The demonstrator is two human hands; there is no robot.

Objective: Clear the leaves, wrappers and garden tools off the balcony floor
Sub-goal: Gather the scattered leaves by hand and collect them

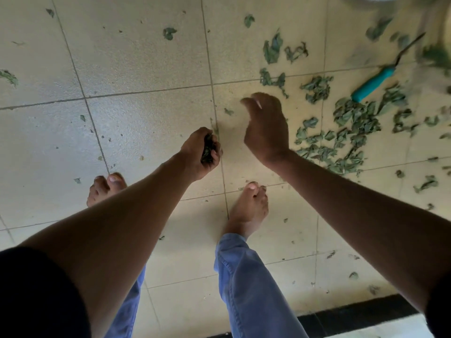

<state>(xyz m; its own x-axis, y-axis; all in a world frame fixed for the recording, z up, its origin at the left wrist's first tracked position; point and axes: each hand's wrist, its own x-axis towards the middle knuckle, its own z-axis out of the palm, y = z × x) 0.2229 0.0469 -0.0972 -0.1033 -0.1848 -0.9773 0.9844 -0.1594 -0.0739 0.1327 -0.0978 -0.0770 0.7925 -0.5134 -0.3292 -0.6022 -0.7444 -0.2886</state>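
Cream floor tiles (146, 57) are lying bare toward the left edge. Left hand (200, 152) is clutching a wad of leaves (208, 150); right hand (266, 130) is hovering with fingers relaxed. Loose leaves (341, 132) and a teal-handled tool (373, 84) are crowding the far right corner.

Soft, dim daylight falls on the pale floor tiles (146, 64), brighter toward the upper right and fading at the lower left. Both forearms read dark and underexposed. Shadows are faint and diffuse, with no glare. The upper right corner is smeared by motion blur, softening the teal-handled tool (373, 85). Tile lines bow from wide-angle distortion.
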